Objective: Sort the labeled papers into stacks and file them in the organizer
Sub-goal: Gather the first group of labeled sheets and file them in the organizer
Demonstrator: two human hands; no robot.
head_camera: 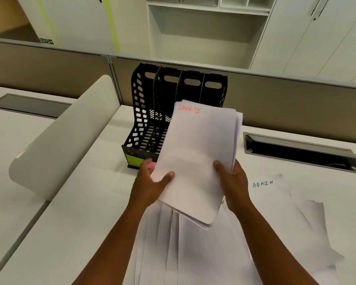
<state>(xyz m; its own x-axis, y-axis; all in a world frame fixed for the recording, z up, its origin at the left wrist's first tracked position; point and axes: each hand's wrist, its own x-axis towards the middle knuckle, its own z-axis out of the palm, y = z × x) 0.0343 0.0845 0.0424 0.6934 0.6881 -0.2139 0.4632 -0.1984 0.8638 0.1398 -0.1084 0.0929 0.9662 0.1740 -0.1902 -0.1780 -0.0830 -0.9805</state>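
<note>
Both hands hold a stack of white papers (197, 157) with "SPORTS" written in red at its top, lifted above the desk in front of the black organizer (162, 103). My left hand (150, 182) grips the stack's lower left edge. My right hand (232, 182) grips its right edge. The organizer has several upright slots and stands at the back of the desk, with a green label and a pink label on its front base. The stack hides its right slots' lower part. A sheet marked "ADMIN" (275, 202) in green lies flat to the right. More white sheets (183, 254) lie fanned under my arms.
A curved white divider panel (66, 136) slants up on the left. An open cable hatch (300, 151) is sunk in the desk at the right, another closed hatch (29, 104) at the far left. A beige partition (296, 103) runs behind the desk, with white cabinets beyond.
</note>
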